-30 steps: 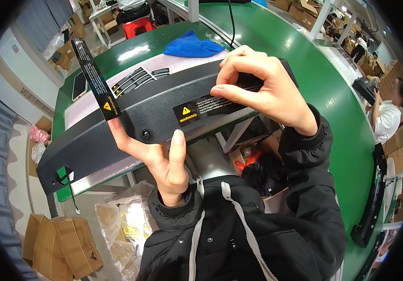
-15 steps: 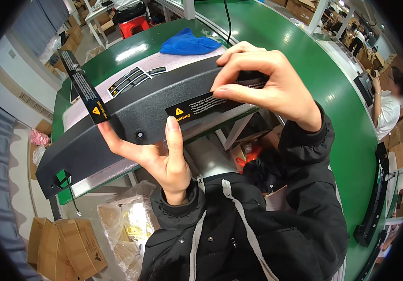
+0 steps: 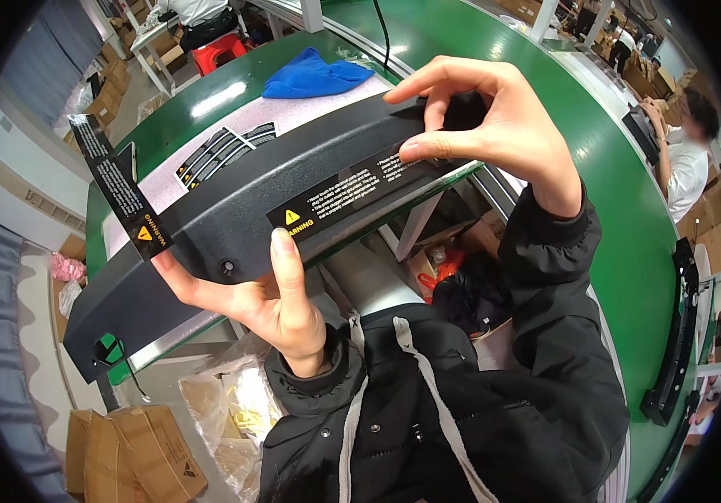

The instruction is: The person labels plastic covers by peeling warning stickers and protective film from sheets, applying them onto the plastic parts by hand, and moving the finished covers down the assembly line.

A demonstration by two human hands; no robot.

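Note:
A long, curved black plastic panel [image 3: 209, 218] lies in front of me. On its face is a black warning label [image 3: 337, 194] with a yellow triangle and white print. My left hand [image 3: 281, 310] touches this label's left end with the thumb. A second black warning label [image 3: 117, 189] hangs from its index fingertip, standing up over the panel's left part. My right hand [image 3: 494, 121] rests its thumb on the right part of the first label. The right index finger arches apart from the thumb toward the panel's upper edge, and the fingers behind are partly hidden.
Behind the panel lie several more labels [image 3: 218, 155] on a pale mat and a blue cloth [image 3: 314, 74] on the green bench [image 3: 536, 101]. Cardboard boxes [image 3: 138, 453] and a plastic bag [image 3: 235, 402] sit below left. A person [image 3: 685, 159] works at the far right.
My right thumb and index finger have spread apart, and more of the label's print shows flat on the panel. The whole view has shifted slightly, with the left hand keeping its pose.

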